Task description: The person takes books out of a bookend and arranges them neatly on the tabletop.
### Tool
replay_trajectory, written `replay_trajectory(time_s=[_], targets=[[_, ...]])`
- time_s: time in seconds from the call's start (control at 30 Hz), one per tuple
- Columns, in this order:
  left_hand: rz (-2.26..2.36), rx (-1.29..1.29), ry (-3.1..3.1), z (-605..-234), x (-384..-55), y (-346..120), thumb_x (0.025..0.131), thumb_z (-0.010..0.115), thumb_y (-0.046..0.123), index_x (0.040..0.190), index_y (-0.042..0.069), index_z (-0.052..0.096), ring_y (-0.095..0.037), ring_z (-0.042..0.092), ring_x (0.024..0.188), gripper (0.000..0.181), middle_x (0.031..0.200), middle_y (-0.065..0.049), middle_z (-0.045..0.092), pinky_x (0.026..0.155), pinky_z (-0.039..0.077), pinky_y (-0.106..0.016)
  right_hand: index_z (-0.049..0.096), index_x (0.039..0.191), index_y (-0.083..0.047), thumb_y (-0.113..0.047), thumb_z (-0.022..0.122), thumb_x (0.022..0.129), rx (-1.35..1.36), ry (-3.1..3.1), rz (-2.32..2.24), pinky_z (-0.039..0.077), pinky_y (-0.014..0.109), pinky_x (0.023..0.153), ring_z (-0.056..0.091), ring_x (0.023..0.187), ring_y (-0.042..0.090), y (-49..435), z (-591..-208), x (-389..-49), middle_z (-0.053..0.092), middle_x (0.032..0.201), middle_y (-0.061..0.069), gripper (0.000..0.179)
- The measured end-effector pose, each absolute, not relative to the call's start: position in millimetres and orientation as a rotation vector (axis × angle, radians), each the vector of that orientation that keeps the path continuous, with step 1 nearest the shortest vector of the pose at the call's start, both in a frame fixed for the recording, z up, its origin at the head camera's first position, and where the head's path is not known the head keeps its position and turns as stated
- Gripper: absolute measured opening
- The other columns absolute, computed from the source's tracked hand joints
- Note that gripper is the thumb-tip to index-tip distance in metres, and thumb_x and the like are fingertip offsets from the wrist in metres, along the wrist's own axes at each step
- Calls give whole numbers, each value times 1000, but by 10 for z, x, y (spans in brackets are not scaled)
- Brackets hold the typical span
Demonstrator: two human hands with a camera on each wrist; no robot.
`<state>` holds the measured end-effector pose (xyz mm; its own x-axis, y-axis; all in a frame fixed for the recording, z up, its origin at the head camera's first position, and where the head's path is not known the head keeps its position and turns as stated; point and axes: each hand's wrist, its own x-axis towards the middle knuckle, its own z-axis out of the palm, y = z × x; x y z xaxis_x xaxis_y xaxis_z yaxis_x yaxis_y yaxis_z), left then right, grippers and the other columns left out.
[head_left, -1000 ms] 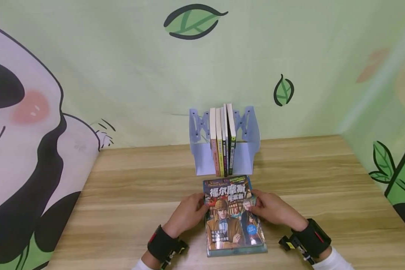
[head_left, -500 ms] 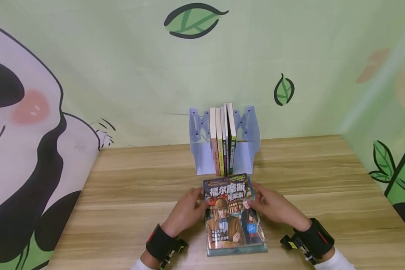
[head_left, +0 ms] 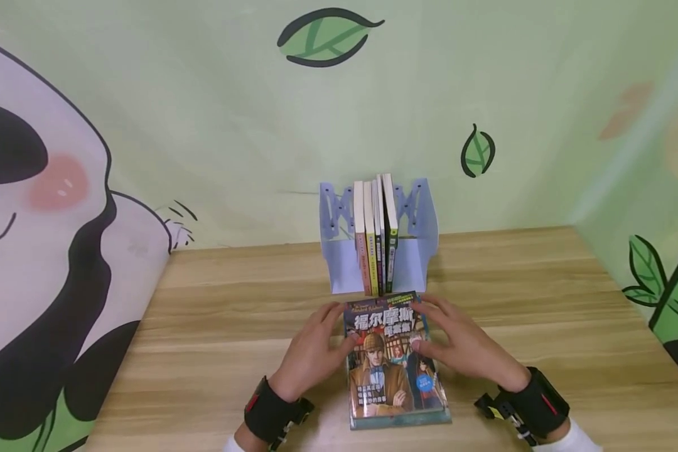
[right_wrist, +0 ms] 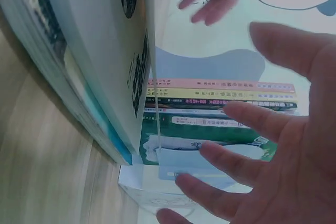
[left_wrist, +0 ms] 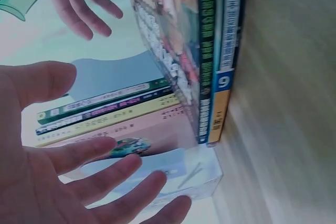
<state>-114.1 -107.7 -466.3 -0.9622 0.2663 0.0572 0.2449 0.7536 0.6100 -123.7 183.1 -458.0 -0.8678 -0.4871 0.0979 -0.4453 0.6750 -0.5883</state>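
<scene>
A comic-style book (head_left: 381,370) with a detective in a checked cap on its cover lies on a second book (head_left: 401,419), whose teal edge shows below it. In the left wrist view, both spines are seen, one black spine (left_wrist: 206,61) above one with a number 9 (left_wrist: 224,81). My left hand (head_left: 312,356) is at the stack's left side, fingers spread and apart from the spines in its wrist view. On the other side my right hand (head_left: 468,344) has its fingers spread too, its fingertips over the cover's right edge in the head view. Neither hand grips anything.
Behind the stack stands a pale blue bookend rack (head_left: 343,267) holding several upright books (head_left: 375,238). Wood-grain table (head_left: 231,301) extends to both sides. A green printed backdrop (head_left: 231,125) with a panda rises behind the table.
Both hands have let go of the stack's sides; their fingers have spread and lifted outward. The stack itself looks unmoved, with the whole view shifted slightly.
</scene>
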Motion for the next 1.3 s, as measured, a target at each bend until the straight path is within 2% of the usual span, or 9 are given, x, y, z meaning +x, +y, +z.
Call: replay_trajectory(time_s=[0.17,0.5,0.7,0.8,1.3], targets=[[992,473,2943,-4587,-1133,-1070,92,66,39,151,15,38,-34,38,142,71,158,-13,34,109,40,-57,37,152,-13,-40,72,88,-808,2826,-916,34,72,103,31,141,49,1823,-4540,-1228,24,162,14,78],[949,522,2953,-4467,-1109,-1074,92,60,53,159,34,10,-35,14,152,85,167,0,7,113,27,-64,25,157,-21,-46,73,85,-911,2853,-956,26,75,105,19,146,50,1838,-4453,-1187,11,165,15,90],[906,600,2985,-4387,-1121,-1064,90,59,61,159,32,8,-34,5,153,91,167,2,-1,114,23,-66,22,158,-24,-50,69,86,-950,2876,-990,21,78,105,12,149,48,1861,-4405,-1172,7,166,12,89],[891,645,3011,-4340,-1130,-1061,89,59,61,159,29,8,-35,4,153,92,167,-1,-2,114,22,-67,20,158,-25,-52,67,87,-962,2876,-996,20,78,105,11,149,47,1871,-4370,-1168,6,167,12,89],[1052,665,3001,-4189,-1301,-1026,92,62,50,159,30,4,-30,1,154,91,167,1,-5,112,29,-65,18,159,-23,-52,68,87,-1026,2911,-1028,28,80,98,20,144,54,1903,-4212,-1190,5,167,11,92]])
